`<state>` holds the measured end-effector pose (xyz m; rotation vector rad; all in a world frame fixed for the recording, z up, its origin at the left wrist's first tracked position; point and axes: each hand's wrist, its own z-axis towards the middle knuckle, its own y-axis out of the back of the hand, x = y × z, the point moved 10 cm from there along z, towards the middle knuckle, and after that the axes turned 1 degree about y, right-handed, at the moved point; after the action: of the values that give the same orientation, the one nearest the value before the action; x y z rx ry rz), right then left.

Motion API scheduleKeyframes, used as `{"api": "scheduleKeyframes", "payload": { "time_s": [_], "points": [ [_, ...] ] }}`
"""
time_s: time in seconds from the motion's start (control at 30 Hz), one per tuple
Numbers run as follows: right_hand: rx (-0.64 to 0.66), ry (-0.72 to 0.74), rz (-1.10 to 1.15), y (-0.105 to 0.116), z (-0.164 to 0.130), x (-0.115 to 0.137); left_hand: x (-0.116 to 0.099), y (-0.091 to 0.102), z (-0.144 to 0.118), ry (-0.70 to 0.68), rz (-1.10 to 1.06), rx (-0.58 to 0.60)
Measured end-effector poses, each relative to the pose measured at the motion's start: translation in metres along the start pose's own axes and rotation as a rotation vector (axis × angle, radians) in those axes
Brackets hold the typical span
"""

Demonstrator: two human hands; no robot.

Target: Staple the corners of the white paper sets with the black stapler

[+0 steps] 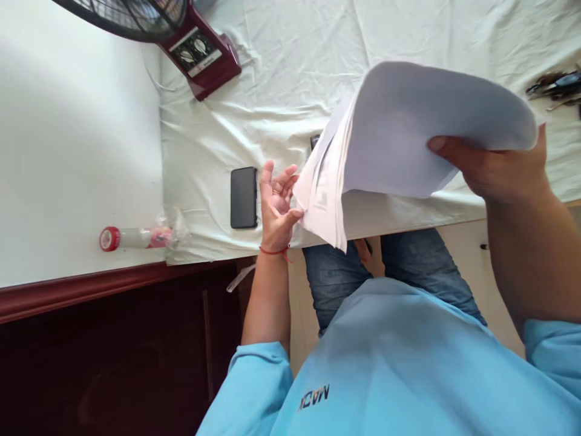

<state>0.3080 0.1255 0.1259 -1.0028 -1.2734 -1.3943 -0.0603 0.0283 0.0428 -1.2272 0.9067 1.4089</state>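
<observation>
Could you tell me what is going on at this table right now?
A person in a blue shirt holds a stack of white paper over a cloth-covered table. The right hand grips the stack's far side, bending it upward, while the left hand fingers the lower corner of the sheets. A black phone lies beside the left hand; a fan base stands further back.

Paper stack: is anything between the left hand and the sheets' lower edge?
Nothing visible. The left hand already touches the lower corner of the paper stack, which the right hand grips. The phone lies apart, on the hand's far side.

Phone (244,197) on table (272,91), left of papers (408,139)
</observation>
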Motion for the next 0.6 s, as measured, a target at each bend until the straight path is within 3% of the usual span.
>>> {"api": "scheduleKeyframes", "payload": {
  "time_s": [0.17, 0.3, 0.4, 0.5, 0.6],
  "points": [
    [0.055, 0.075, -0.206, -0.001, -0.002, -0.002, 0.001, -0.004, 0.008, -0.007, 0.117, 0.015],
    [-0.011, 0.111, -0.203, 0.004, 0.0, -0.001, -0.006, -0.011, -0.01, -0.077, 0.096, 0.142],
    [-0.023, 0.135, -0.141, 0.001, 0.002, 0.003, 0.0, -0.019, -0.026, -0.05, 0.245, 0.207],
    [-0.001, 0.136, -0.167, -0.002, 0.002, 0.008, 0.001, -0.017, -0.026, -0.027, 0.312, 0.087],
    [0.095, 0.118, -0.204, -0.008, -0.001, 0.01, -0.011, -0.007, -0.013, -0.087, 0.223, -0.075]
  ]
}}
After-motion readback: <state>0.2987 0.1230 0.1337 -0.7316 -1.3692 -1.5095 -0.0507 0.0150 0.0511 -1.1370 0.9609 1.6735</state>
